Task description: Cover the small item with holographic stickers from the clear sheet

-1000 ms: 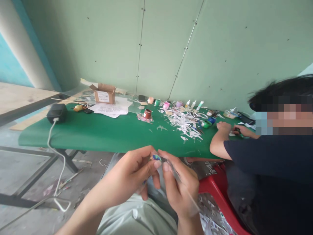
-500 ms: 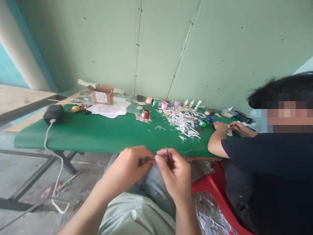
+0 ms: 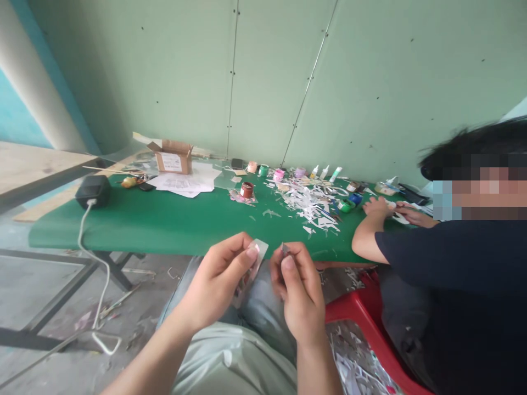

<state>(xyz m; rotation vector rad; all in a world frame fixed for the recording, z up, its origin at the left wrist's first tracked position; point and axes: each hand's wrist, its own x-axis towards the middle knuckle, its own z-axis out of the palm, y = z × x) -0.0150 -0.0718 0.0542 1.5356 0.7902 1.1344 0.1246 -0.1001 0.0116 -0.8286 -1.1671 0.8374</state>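
Note:
My left hand (image 3: 222,274) is closed, thumb on top, on a clear plastic strip (image 3: 259,251) that tilts up to the right. Reddish marks show on its lower part, beneath the fingers. A short gap to the right, my right hand (image 3: 302,291) pinches a small grey pointed piece (image 3: 285,249) between thumb and forefinger; the fingers hide the rest of it. Both hands hover over my lap, just in front of the near edge of the green-covered table (image 3: 164,230).
An open jar of brown-red paint (image 3: 246,190) stands mid-table, with white paper scraps (image 3: 315,206) to its right. Farther left are a cardboard box (image 3: 175,158) and a black adapter (image 3: 93,192) with a white cable. A co-worker (image 3: 453,269) sits at right near a red chair (image 3: 362,307).
My hands have moved apart, where before their fingertips met at a thin dark piece. The clear strip in my left hand now shows its broad face.

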